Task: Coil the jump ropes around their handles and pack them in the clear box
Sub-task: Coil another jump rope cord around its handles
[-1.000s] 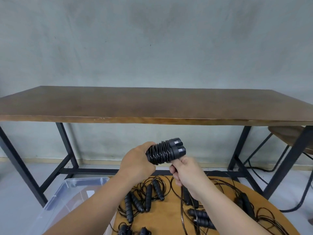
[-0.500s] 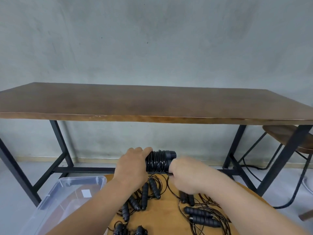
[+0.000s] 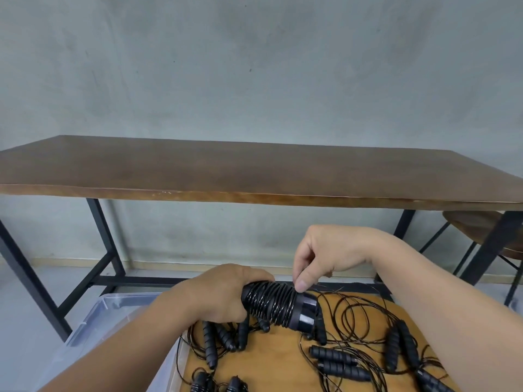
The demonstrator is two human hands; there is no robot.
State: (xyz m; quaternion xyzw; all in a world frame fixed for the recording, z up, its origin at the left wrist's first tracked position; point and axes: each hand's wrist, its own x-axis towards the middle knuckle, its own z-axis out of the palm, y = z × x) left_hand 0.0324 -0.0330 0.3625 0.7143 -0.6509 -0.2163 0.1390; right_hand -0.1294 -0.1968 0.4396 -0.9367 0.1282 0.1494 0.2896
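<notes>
Two hands are on one bundle right now. The left hand (image 3: pixel 223 295) wraps its grip firmly around one end of the coiled jump rope (image 3: pixel 278 304), handles pressed side by side so the black cord wound round them can't slip. It holds the bundle up in the air just above the round desk (image 3: pixel 271 360), tilted with the glossy end caps down toward the right. That leaves the right hand (image 3: pixel 328 256) free for the fine work: thumb and fingertips pinch down at the last turn of cord, right where the winding meets the caps. I'd say that's the tail being tucked or tightened off, though I can't see the cord end itself.

Below, plenty waits. Loose jump ropes (image 3: pixel 334 360) sprawl across the desk, handles in pairs, thin cords tangled in loops around them. None of those looks wound yet.

The clear box (image 3: pixel 113 306) sits low at the left, just beside the desk edge, within easy reach of that left hand. I can't tell what's in it from here.

Behind stands a long brown table (image 3: pixel 254 171) on black legs, and a stool (image 3: pixel 481 224) at the far right.
</notes>
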